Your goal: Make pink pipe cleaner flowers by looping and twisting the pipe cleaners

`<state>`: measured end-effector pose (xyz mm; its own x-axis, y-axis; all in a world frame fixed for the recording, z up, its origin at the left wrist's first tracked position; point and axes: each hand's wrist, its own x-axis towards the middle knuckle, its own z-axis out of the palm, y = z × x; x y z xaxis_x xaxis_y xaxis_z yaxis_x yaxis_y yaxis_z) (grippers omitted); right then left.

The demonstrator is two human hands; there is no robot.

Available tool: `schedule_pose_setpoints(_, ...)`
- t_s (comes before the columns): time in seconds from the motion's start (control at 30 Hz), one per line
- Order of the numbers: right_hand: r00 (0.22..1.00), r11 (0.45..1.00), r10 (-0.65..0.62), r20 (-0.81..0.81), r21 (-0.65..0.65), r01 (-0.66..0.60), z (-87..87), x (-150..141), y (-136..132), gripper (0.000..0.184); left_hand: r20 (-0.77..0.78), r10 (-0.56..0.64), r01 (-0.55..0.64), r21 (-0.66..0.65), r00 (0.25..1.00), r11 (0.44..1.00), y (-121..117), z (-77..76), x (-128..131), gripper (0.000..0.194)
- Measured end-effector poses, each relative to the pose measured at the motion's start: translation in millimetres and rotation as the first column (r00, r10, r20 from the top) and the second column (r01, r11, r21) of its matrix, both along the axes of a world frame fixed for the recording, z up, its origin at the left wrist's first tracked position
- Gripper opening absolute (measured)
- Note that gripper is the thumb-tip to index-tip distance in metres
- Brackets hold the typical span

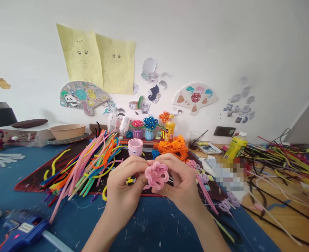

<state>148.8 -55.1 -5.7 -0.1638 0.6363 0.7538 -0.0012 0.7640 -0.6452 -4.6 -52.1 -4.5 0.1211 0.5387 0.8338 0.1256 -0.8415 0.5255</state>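
Note:
A pink pipe-cleaner flower [157, 175] with looped petals is held up between both hands, its face toward me. My left hand [125, 180] pinches it from the left, with thumb and fingers closed at the petals. From the other side my right hand [183, 180] grips its right edge, fingers curled behind it. The fingertips at the back of the flower are partly hidden. Just beyond the hands stands a small pink pot [135, 147]. Orange pipe-cleaner flowers [174, 148] lie heaped behind my right hand.
Loose coloured pipe cleaners [91, 164] spread over the dark mat [31, 182] at left. A blue glue gun [25, 231] with a lit red light lies front left. Finished flower pots [149, 129] and a juice bottle [170, 128] stand behind. More pipe cleaners [280, 157] pile at right near a yellow bottle [235, 145].

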Motion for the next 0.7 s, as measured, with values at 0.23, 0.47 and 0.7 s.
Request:
schedule_pose_setpoints(0.23, 0.969, 0.962, -0.22, -0.11, 0.14, 0.234, -3.1, 1.1, 0.1, 0.03, 0.018, 0.004, -0.003, -0.07, 1.0, 0.998, 2.2, 0.2, -0.2, 0.015)
schedule_pose_setpoints(0.47, 0.931, 0.851, -0.362, -0.043, 0.392, 0.349, -0.7, 5.2, -4.2, 0.013, -0.005, 0.028, -0.028, -0.031, 1.0, 0.999, 3.2, -1.5, -1.2, 0.01)
schedule_pose_setpoints(0.7, 0.935, 0.868, -0.35, -0.059, 0.356, 0.347, -0.4, 3.5, -6.8, 0.017, 0.001, 0.051, -0.051, 0.052, 0.999, 0.997, 3.1, 0.3, 0.0, 0.015)
